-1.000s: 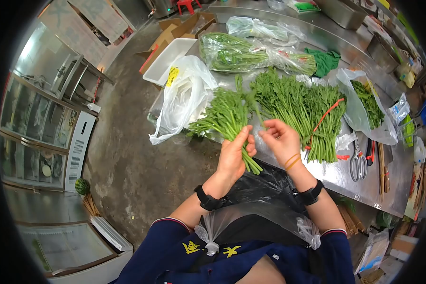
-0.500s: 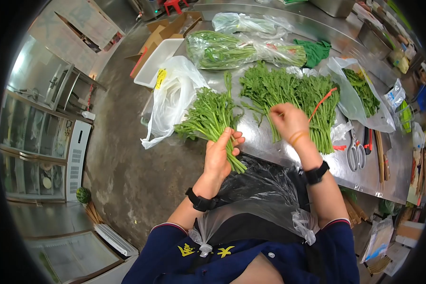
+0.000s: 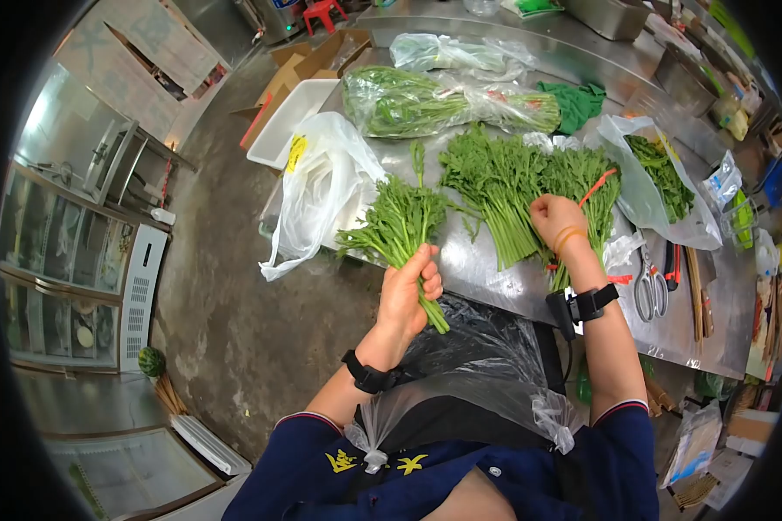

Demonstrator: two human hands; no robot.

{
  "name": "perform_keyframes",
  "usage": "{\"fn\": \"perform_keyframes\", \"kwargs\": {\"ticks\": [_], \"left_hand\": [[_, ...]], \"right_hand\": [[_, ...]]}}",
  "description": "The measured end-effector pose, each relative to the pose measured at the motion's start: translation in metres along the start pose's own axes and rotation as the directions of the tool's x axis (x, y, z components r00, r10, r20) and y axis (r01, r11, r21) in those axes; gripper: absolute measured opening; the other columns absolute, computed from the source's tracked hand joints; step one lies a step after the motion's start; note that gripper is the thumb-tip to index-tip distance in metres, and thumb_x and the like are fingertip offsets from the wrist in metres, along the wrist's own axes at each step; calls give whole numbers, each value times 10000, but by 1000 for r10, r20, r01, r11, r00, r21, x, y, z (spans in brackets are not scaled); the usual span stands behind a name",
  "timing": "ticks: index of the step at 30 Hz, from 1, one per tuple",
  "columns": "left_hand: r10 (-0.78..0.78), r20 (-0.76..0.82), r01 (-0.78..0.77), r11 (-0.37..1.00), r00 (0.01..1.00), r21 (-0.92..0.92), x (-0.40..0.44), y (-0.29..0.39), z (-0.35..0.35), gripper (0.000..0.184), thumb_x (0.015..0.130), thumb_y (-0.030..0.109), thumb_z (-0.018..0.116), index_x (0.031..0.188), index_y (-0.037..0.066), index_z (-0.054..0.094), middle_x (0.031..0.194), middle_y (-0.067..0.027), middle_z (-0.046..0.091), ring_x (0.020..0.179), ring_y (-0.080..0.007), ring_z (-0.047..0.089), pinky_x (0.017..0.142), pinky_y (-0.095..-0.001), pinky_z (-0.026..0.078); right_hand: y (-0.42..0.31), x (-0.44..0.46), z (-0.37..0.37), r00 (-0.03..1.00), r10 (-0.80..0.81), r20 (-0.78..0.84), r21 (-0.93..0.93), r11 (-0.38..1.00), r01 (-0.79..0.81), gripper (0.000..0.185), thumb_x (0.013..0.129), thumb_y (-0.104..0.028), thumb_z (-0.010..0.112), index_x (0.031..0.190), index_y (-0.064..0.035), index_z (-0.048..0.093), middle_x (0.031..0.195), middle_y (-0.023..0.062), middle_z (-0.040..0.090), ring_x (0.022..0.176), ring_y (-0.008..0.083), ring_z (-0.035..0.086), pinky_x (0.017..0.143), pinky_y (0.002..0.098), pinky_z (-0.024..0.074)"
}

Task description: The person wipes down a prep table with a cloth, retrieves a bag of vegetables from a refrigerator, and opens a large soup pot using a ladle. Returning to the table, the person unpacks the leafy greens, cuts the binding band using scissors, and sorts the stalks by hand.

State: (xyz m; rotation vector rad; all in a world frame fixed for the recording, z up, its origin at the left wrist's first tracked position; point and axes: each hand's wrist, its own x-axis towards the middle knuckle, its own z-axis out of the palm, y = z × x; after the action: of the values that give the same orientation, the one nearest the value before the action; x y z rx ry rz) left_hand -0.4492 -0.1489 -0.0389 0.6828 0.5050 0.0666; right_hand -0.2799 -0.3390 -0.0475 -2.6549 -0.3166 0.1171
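Leafy green stems (image 3: pixel 400 224) fan out from my left hand (image 3: pixel 411 291), whose fingers are wrapped round the lower stalks near the table's front edge. My right hand (image 3: pixel 558 223), with yellow bands at its wrist, is closed over the loose pile of greens (image 3: pixel 498 191). Its fingertips are bent down, and whether they pinch a stem is hidden. Just beyond and beside it lies a bundle of greens (image 3: pixel 595 208) with a red tie round it.
A white plastic bag (image 3: pixel 320 187) lies at the table's left edge by a white tray (image 3: pixel 291 122). Bagged greens (image 3: pixel 408 102) lie behind. Scissors (image 3: pixel 650 286), sticks (image 3: pixel 696 291) and an open bag of greens (image 3: pixel 660 178) are at the right.
My right hand has moved right from beside the held greens to the pile on the table, and its fingers have closed. My left hand still holds its bunch, slightly further left.
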Motion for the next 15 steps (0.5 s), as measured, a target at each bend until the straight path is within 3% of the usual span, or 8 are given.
{"fn": "perform_keyframes", "kwargs": {"ticks": [3,5,7,9,10,11,13,15], "left_hand": [[-22,-42,22,1000,999,4,1,-5,10,185,873,217,520,895,38,482,617,17,405,494,-68,359,430,-196,275],[-22,-43,23,1000,999,21,-1,-4,11,187,875,229,517,887,45,484,619,18,410,506,-70,371,430,-198,280],[-16,28,16,1000,999,20,-1,-4,7,177,874,228,519,874,54,482,631,20,413,522,-71,377,431,-199,284],[10,26,-11,1000,1000,18,-2,-1,7,170,872,224,522,866,58,481,634,21,413,528,-71,378,434,-199,287],[32,24,-32,999,999,16,-3,0,6,164,870,220,525,859,62,480,636,21,412,533,-71,378,436,-200,289],[33,26,-34,999,999,15,-3,1,5,164,870,220,525,859,62,480,636,21,412,533,-71,378,436,-200,289],[28,18,-28,1000,999,0,-1,0,6,153,871,209,523,844,66,477,637,24,405,529,-70,371,440,-200,289],[28,35,-28,1000,999,-2,1,0,10,145,871,200,521,842,65,475,635,22,396,526,-72,364,447,-200,292]], "right_hand": [[-15,-6,4,998,-56,32,-92,994,59,167,719,-268,576,763,-131,661,766,94,635,725,284,605,655,384,475],[-17,-1,19,996,-86,21,-358,929,87,207,722,-309,584,750,-119,662,759,99,633,733,278,607,655,383,476],[-15,3,18,993,-109,37,-354,928,115,223,724,-284,567,770,-89,665,758,128,630,746,290,608,652,379,477],[-2,12,1,999,-10,43,88,996,6,246,715,-253,554,799,-48,661,762,161,625,749,303,608,644,363,477],[9,14,-8,998,-55,12,349,936,48,260,708,-233,551,793,-7,651,719,144,634,712,256,618,632,322,474],[14,17,-10,998,-58,39,636,772,20,258,755,-245,551,808,-8,640,698,75,633,665,164,604,601,268,464],[12,3,-32,978,28,206,863,466,-195,241,820,-247,560,933,-37,597,745,19,609,663,94,582,573,197,439],[16,-4,-27,977,63,203,904,371,-212,248,832,-246,551,980,-48,572,765,21,603,669,90,582,583,198,447]]}}
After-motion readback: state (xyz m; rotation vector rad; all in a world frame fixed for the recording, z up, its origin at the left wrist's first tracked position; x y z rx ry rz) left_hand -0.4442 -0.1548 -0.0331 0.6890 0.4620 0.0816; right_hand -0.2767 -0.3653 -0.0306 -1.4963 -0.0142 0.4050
